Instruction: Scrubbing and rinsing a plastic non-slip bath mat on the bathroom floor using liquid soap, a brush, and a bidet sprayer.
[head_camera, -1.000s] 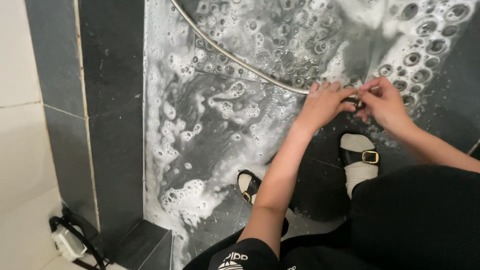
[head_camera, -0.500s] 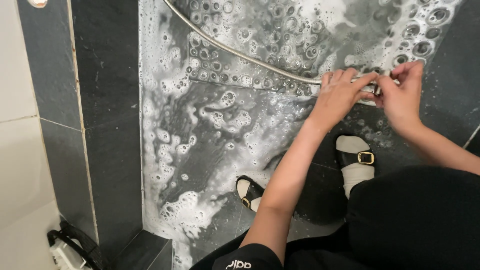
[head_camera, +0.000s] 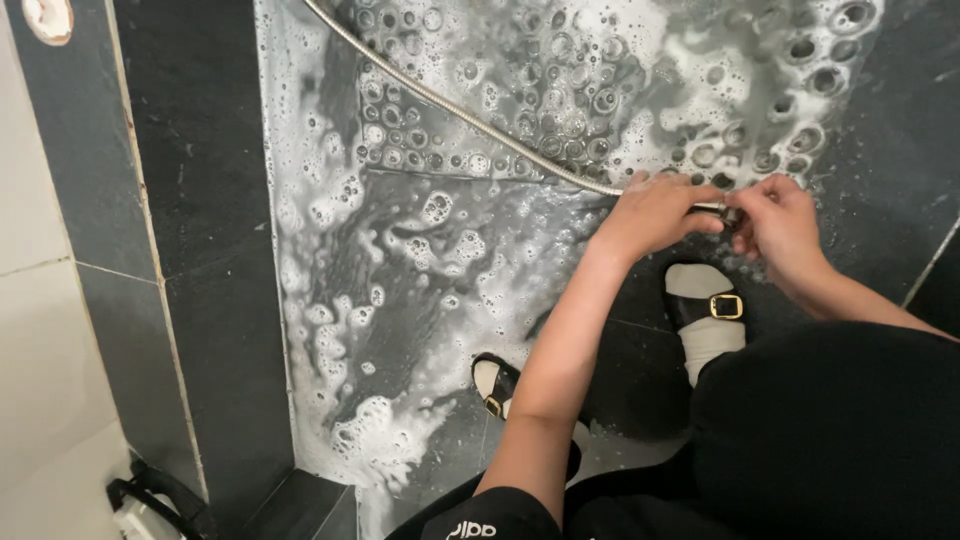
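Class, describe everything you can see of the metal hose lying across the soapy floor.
The metal hose is thin, silvery and ribbed, like a flexible shower hose. It runs from the top edge of the picture diagonally down to the right across the dark, foam-covered floor. Its near end meets a small metal fitting, gripped by the left hand and the right hand. It looks wet; its far end is out of view.

I see a dark tiled floor (head_camera: 420, 300) awash in soapy foam (head_camera: 560, 90), a raised dark tile step (head_camera: 200, 250) on the left, and pale tiles (head_camera: 40, 380) beyond it.
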